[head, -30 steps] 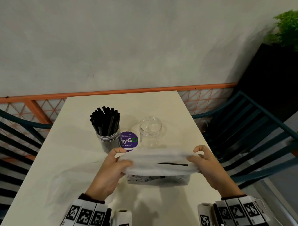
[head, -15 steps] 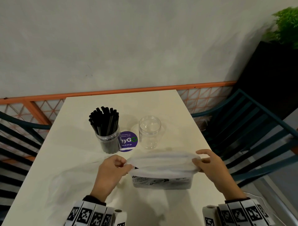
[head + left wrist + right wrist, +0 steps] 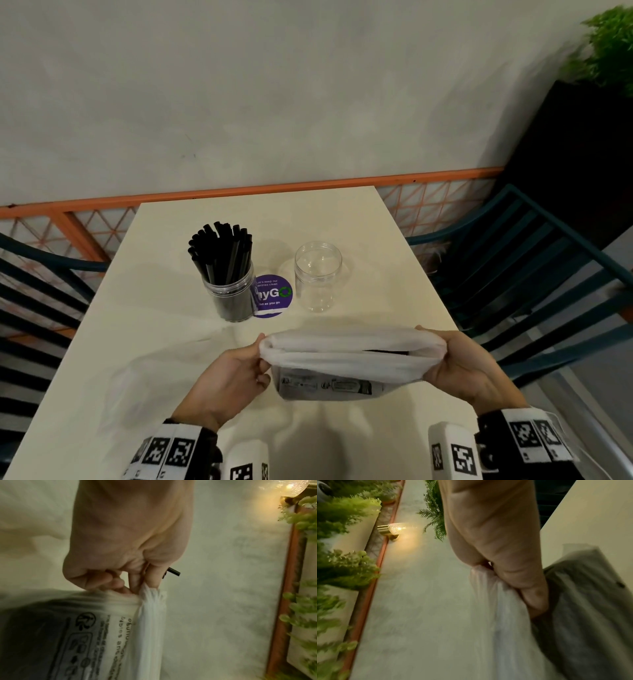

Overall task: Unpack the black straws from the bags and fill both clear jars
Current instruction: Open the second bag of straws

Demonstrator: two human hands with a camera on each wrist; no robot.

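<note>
I see my left hand (image 3: 230, 376) pinching the left end of the translucent white plastic bag with black printed warnings (image 3: 342, 366), fingers curled tight on the gathered film. My right hand (image 3: 467, 368) grips the opposite end, thumb and fingers clamped on the plastic. I hold the bag stretched between both hands above the near part of the cream table (image 3: 164, 335), with a black straw (image 3: 388, 351) lying inside its mouth. Farther back stand the clear plastic jar packed with black straws (image 3: 228, 289) and the empty clear plastic jar (image 3: 318, 275), a round purple sticker (image 3: 274, 297) between them.
</note>
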